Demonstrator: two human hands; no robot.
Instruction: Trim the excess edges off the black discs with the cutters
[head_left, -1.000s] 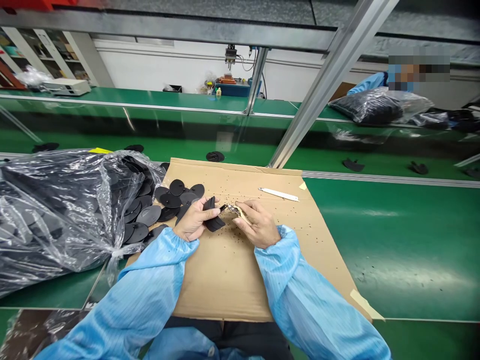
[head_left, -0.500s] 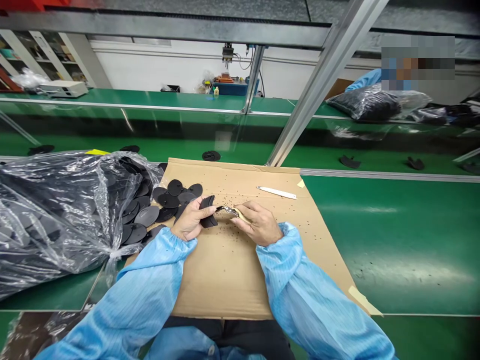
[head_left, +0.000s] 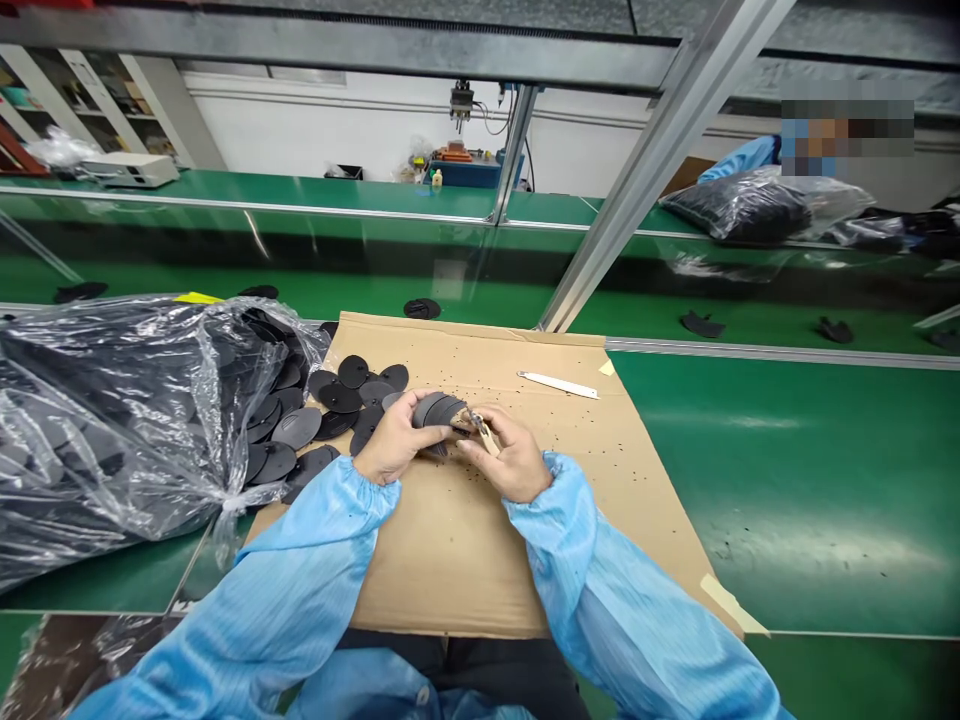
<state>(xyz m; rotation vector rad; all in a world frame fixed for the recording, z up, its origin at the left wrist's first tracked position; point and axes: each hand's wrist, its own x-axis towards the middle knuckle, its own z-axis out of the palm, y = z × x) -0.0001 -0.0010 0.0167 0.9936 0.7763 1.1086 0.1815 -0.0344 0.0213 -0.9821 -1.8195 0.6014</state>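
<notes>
My left hand [head_left: 397, 438] is closed on a curved, ridged black plastic part [head_left: 438, 410], held above the cardboard sheet [head_left: 450, 560]. In my right hand [head_left: 511, 455] is a pair of nippers with pale handles [head_left: 487, 436], its metal head at the right end of the part. The fingers hide whether the jaws touch it. Left of my hands lie several round black plastic discs [head_left: 339, 397], some overlapping. Small black scraps dot the cardboard. A white slim-handled tool [head_left: 559, 384], perhaps a knife, lies beyond my right hand.
A clear plastic bag full of black parts [head_left: 135, 430] takes up the left side. A metal post [head_left: 637, 190] slants up behind the cardboard. More black parts [head_left: 422, 309] lie along the green belt. Across it, a blue sleeve [head_left: 742, 160] of another person shows beside a filled bag [head_left: 739, 205].
My left hand has turned the black part so its ridged, curved face shows. The nippers have swung more upright, and both hands are closer together.
</notes>
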